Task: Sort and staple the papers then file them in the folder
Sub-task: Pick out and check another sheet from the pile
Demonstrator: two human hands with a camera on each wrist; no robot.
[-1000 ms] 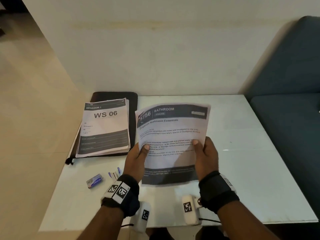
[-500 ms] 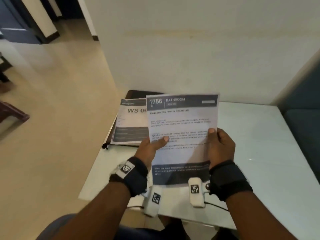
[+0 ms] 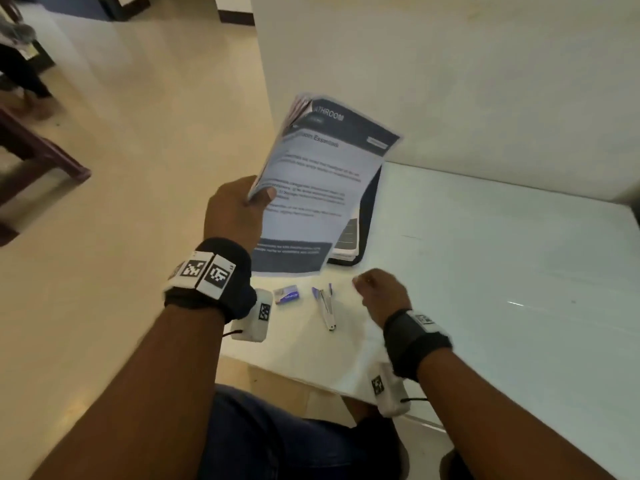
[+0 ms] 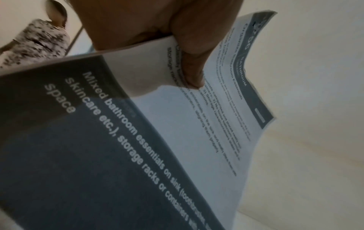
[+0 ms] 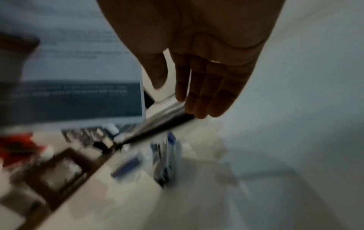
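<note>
A sheaf of printed sheets headed BATHROOM (image 3: pixel 318 188) is raised above the table's left end, its top corner curling. My left hand (image 3: pixel 256 199) alone grips its left edge, and in the left wrist view the thumb (image 4: pixel 193 62) presses on the top sheet (image 4: pixel 177 140). My right hand (image 3: pixel 367 285) hovers low over the white table (image 3: pixel 485 271) with loosely bent fingers (image 5: pixel 197 96), holding nothing. Just left of it lies a blue and silver stapler (image 3: pixel 327 308) (image 5: pixel 165 158). The black folder (image 3: pixel 367 216), with another paper stack (image 3: pixel 348 233) on it, is mostly hidden behind the sheets.
A small staple box (image 3: pixel 286 294) lies left of the stapler near the table's left edge. A wall stands behind the table. Dark wooden furniture (image 3: pixel 34 150) and another person (image 3: pixel 17 57) are on the floor side to the left.
My right hand has let go of the sheets and dropped to the table beside the stapler. The left hand now holds them alone, tilted leftwards. The head view has swung to the left.
</note>
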